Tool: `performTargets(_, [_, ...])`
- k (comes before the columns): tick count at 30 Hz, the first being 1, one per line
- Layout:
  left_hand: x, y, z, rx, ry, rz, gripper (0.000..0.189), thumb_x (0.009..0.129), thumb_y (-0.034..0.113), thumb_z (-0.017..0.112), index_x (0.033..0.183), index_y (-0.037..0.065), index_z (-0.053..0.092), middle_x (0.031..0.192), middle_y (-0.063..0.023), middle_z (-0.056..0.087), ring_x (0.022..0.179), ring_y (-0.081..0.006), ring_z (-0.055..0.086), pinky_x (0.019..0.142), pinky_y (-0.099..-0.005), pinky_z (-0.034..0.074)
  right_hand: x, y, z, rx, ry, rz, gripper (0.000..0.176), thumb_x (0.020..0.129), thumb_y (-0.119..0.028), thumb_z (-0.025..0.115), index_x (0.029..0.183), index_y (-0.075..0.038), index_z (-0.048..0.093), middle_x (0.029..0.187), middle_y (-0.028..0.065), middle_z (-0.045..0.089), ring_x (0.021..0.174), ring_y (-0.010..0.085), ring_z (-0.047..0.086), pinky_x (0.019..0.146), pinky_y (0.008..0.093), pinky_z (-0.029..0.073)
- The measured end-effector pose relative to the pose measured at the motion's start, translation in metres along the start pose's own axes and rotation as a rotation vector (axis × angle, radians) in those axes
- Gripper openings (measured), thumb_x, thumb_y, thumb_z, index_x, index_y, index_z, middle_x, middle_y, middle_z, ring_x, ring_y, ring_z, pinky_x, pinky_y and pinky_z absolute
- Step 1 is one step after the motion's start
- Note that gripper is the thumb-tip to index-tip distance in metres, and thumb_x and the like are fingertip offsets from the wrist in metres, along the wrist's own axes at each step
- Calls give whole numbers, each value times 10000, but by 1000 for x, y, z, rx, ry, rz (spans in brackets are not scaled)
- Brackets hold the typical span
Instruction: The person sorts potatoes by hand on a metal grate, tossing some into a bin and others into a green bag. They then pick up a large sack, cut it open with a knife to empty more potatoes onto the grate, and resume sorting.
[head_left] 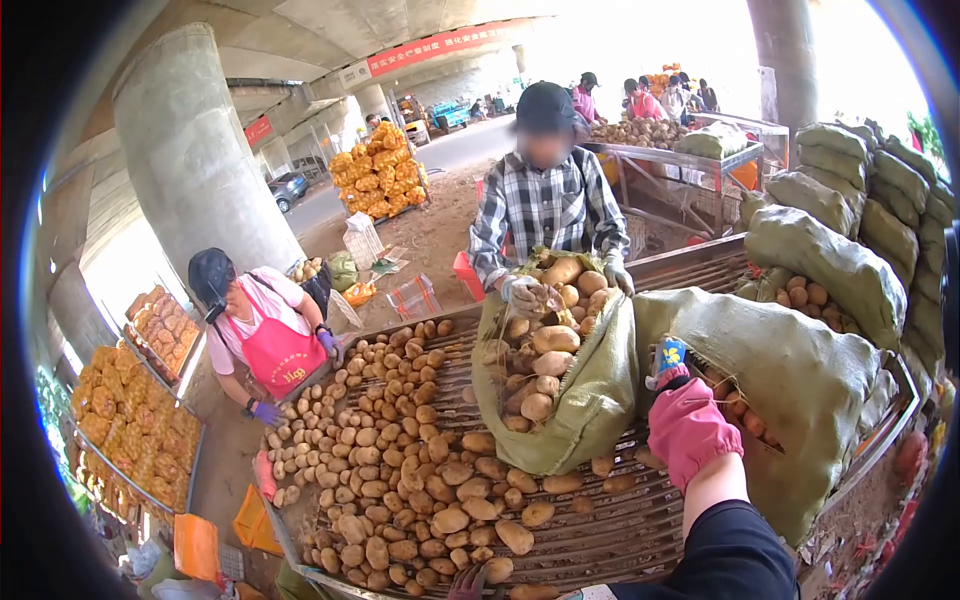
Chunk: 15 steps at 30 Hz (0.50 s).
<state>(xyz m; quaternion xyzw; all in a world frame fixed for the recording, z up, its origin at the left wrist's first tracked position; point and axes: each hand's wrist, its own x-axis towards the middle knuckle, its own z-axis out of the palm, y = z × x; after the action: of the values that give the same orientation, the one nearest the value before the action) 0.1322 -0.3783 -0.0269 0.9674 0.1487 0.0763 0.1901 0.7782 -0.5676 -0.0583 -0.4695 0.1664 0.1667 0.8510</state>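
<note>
My right hand [670, 358], in a glove with a blue and yellow patch and a pink sleeve cover, is closed on the edge of a green sack [800, 365] lying on the right. Potatoes show in that sack's opening. At the bottom edge my left hand [467, 584] is only partly in view, its gloved fingers apart beside loose potatoes [450, 520]. Between my hands and the person opposite, an open green sack [590, 425] full of potatoes stands on the slatted table [600, 545]. That person's gloved hands hold its rim.
A person in a pink apron [285, 355] leans at the table's left edge. Stacked sacks [890, 205] rise at the right. Orange net bags [135, 430] stand at the far left. Behind are concrete pillars [205, 150] and another potato table [690, 160] with people.
</note>
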Motion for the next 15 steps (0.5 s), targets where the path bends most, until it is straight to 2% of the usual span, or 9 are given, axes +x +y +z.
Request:
performTargets(1, [1,0,-1,-29,-41,-47,712,780,383,717,1360,49,474,1332,-233,509,1206,-443,484,992,-520,444,-2,0,3,-29,26,-25,279,951,-421,486,854,-179,584,677,51,639,437,208,527,356,373,384])
performTargets(4, [1,-8,9,-30,-2,25,694,788,368,709,1354,40,478,1332,-241,508,1211,-449,480,1001,-522,438,7,8,9,-46,47,-53,287,951,-424,484,854,-174,584,678,56,640,436,212,527,356,374,384])
performTargets(7, [6,6,-4,-31,-93,-48,687,788,367,712,1348,40,485,1333,-242,509,1218,-454,475,1007,-529,429,92,25,-14,169,-164,153,338,953,-425,465,844,-127,582,657,81,627,429,241,527,345,372,389])
performTargets(8, [7,5,-5,-35,-55,-45,688,785,365,715,1347,40,486,1334,-241,509,1223,-455,471,1011,-531,425,78,23,-9,259,-243,223,344,954,-418,461,835,-117,581,645,85,621,420,245,522,342,369,388])
performTargets(10, [4,7,-2,-57,8,-40,691,779,361,721,1344,38,488,1336,-239,510,1233,-456,464,1018,-535,418,46,21,-6,155,-158,137,349,954,-406,455,830,-105,582,620,87,608,405,248,514,339,367,389])
performTargets(11, [7,7,-4,-71,1,-29,703,771,364,730,1344,38,488,1337,-238,509,1234,-454,464,1019,-534,417,2,9,22,-38,0,-29,347,953,-400,451,833,-102,584,606,86,601,399,248,511,340,369,389])
performTargets(14, [15,12,-11,-87,-26,-6,737,746,373,756,1345,39,486,1339,-235,509,1229,-450,468,1023,-529,415,26,18,35,-378,179,-336,372,930,-423,461,845,-89,600,583,87,589,400,248,519,356,375,399])
performTargets(15, [16,12,-13,-65,-36,-1,748,738,375,764,1345,40,486,1339,-233,510,1225,-447,473,1023,-526,416,80,35,13,-560,120,-464,381,911,-444,478,873,-92,619,617,88,613,444,254,553,390,382,431])
